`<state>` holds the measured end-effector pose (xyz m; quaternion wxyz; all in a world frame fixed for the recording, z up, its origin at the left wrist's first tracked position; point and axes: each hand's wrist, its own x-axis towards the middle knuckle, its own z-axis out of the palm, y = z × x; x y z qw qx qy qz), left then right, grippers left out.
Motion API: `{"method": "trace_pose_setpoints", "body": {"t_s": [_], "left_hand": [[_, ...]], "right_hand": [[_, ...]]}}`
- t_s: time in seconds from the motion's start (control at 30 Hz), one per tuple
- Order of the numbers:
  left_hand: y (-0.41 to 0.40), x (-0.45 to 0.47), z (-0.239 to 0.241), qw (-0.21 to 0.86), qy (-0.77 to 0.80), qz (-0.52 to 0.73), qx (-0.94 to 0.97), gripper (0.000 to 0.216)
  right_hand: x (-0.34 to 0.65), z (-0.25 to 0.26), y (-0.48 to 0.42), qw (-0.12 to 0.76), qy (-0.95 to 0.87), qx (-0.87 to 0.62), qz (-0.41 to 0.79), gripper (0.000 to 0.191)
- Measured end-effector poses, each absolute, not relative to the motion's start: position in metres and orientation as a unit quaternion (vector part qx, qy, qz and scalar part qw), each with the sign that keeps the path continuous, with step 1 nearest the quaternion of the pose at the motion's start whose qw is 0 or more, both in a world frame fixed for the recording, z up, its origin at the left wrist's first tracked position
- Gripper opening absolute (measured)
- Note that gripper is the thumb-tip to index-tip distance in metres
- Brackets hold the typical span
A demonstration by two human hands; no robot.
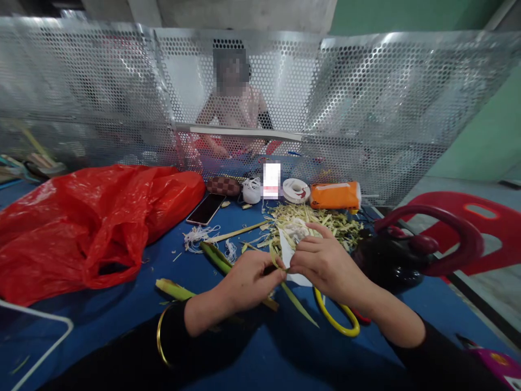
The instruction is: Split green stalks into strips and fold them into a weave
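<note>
both hands meet mid-table in the head view: the left hand (252,277) pinches a leaf strip (299,304) between thumb and forefinger, while the right hand (325,263) has its fingertips drawn in at the same spot; whether they grip it cannot be told. pale green, thin and narrow, the strip curves above the left fingertips and tapers to a point below, over the blue table (160,263).

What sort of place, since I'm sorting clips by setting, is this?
Probably a shared handcraft workshop: another person shows behind a perforated metal screen, and plant trimmings lie heaped on the blue table.
</note>
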<state>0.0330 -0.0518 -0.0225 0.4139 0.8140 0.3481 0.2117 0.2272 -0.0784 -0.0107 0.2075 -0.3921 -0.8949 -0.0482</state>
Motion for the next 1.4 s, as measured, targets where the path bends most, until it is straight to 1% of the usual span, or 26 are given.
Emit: {"method": "trace_pose_setpoints", "body": {"t_s": [0.13, 0.2, 0.37, 0.47, 0.53, 0.6, 0.73, 0.87, 1.0, 1.07, 1.17, 1.27, 1.33, 1.4], "left_hand": [[-0.049, 0.036, -0.026, 0.538, 0.376, 0.218, 0.722, 0.012], [-0.047, 0.037, -0.029, 0.578, 0.394, 0.226, 0.677, 0.012], [-0.044, 0.036, -0.028, 0.611, 0.398, 0.228, 0.646, 0.014], [-0.044, 0.034, -0.025, 0.626, 0.397, 0.229, 0.631, 0.014], [-0.044, 0.033, -0.023, 0.632, 0.397, 0.229, 0.625, 0.013], [-0.044, 0.032, -0.022, 0.623, 0.404, 0.232, 0.629, 0.013], [-0.043, 0.032, -0.023, 0.597, 0.422, 0.237, 0.64, 0.014], [-0.042, 0.033, -0.028, 0.596, 0.424, 0.24, 0.638, 0.015], [-0.041, 0.033, -0.029, 0.606, 0.424, 0.236, 0.63, 0.014], [-0.04, 0.032, -0.026, 0.607, 0.427, 0.24, 0.626, 0.013], [-0.039, 0.031, -0.021, 0.607, 0.433, 0.239, 0.622, 0.012], [-0.038, 0.03, -0.019, 0.61, 0.432, 0.241, 0.62, 0.012], [-0.038, 0.03, -0.021, 0.613, 0.429, 0.244, 0.617, 0.012], [-0.038, 0.03, -0.023, 0.63, 0.422, 0.248, 0.602, 0.012]], "right_hand": [[0.236, -0.011, -0.072, 0.2, -0.901, -0.382, -0.04, 0.026], [0.244, -0.011, -0.068, 0.202, -0.898, -0.388, -0.038, 0.024], [0.261, -0.009, -0.061, 0.229, -0.888, -0.398, -0.025, 0.021], [0.266, -0.01, -0.058, 0.254, -0.881, -0.399, 0.004, 0.018], [0.266, -0.01, -0.057, 0.277, -0.869, -0.406, 0.053, 0.019], [0.266, -0.01, -0.058, 0.303, -0.84, -0.431, 0.131, 0.023], [0.263, -0.011, -0.061, 0.346, -0.726, -0.523, 0.282, 0.023], [0.258, -0.014, -0.062, 0.378, -0.634, -0.565, 0.369, 0.022], [0.257, -0.013, -0.062, 0.37, -0.658, -0.56, 0.341, 0.02], [0.258, -0.012, -0.062, 0.354, -0.675, -0.559, 0.327, 0.025], [0.262, -0.012, -0.062, 0.316, -0.68, -0.566, 0.344, 0.036], [0.262, -0.013, -0.063, 0.288, -0.686, -0.553, 0.375, 0.038], [0.261, -0.013, -0.064, 0.291, -0.694, -0.538, 0.38, 0.036], [0.259, -0.014, -0.063, 0.324, -0.695, -0.539, 0.348, 0.032]]}}
